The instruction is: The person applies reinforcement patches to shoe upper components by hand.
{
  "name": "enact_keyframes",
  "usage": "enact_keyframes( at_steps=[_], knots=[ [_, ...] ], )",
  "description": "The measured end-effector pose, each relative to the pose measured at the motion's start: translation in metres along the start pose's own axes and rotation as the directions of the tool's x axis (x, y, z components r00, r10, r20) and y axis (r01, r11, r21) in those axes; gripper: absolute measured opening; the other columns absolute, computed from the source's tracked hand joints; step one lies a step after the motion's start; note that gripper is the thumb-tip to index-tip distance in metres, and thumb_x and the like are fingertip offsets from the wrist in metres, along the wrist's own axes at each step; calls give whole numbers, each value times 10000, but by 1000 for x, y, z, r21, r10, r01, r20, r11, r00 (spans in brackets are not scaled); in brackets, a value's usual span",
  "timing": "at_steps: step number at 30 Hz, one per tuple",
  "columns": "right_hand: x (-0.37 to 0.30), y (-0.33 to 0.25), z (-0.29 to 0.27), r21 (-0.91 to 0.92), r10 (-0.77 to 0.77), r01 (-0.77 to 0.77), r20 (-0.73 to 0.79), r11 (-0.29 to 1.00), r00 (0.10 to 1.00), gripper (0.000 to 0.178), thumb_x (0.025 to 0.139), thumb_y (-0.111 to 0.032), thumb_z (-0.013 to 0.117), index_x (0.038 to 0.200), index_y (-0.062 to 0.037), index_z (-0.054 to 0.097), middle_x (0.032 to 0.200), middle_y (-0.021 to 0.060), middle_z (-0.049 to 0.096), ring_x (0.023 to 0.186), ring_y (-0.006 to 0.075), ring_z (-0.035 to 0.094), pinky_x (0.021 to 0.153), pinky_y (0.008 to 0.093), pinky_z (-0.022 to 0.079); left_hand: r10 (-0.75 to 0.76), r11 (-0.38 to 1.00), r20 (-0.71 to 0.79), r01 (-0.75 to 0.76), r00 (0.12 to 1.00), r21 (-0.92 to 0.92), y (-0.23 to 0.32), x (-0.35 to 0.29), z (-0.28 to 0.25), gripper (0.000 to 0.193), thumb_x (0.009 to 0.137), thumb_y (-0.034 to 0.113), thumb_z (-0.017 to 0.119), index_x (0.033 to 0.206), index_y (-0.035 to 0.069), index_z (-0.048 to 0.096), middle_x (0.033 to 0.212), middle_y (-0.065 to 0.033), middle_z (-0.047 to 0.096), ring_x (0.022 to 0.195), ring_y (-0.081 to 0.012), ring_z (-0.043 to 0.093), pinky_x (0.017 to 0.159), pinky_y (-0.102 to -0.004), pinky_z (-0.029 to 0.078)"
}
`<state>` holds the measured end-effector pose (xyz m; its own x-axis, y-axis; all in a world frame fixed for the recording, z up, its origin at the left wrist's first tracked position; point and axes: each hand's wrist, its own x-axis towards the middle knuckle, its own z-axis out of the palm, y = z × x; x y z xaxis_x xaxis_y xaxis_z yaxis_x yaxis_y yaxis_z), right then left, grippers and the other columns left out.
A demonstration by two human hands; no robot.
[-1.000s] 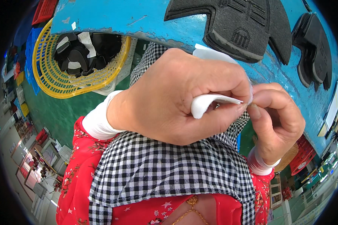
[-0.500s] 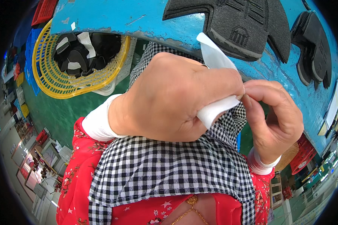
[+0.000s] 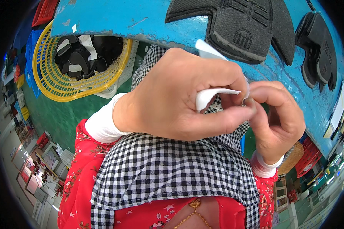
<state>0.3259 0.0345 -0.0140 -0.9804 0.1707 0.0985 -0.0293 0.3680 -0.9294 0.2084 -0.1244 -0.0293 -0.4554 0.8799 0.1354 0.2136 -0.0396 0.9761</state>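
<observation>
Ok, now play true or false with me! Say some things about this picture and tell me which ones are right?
1. The left hand holds bent white material. True.
2. The right hand is far from the left one. False: its fingertips are right by the left hand's fingertips.
3. The yellow basket has dark pieces inside. True.
4. The apron is plain green. False: it is black-and-white checked.
5. Black shaped pads lie on the blue table. True.

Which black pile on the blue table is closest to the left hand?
The left pile, just beyond the left hand; the right pile lies farther over, beyond the right hand.
</observation>
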Motion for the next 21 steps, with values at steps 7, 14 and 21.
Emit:
enact_keyframes(
  at_steps=[7,14,21],
  knots=[
    [-2,4,4,351,167,-150,-18,924,986,150,806,-118,627,835,10,556,853,85,570,738,152,533,682,256,430,-63,926,11,62,998,-373,-6,-2,0,100,852,60,579,804,-27,585,661,-76,636,514,-74,559,443,-195,395],
    [0,9,15,548,67,-24,-57,836,996,211,810,-29,654,958,36,518,909,121,570,844,166,554,803,297,458,158,979,-108,-170,981,-113,-16,-1,15,94,874,58,536,830,-11,583,694,-74,644,537,-84,572,481,-204,423],
    [-7,13,12,512,139,-85,-69,855,988,143,835,49,611,945,23,524,880,95,575,771,132,571,705,238,474,34,954,26,-25,999,-298,-13,0,6,183,832,138,665,864,-3,553,677,-37,602,528,-69,519,459,-213,379]
  ],
)
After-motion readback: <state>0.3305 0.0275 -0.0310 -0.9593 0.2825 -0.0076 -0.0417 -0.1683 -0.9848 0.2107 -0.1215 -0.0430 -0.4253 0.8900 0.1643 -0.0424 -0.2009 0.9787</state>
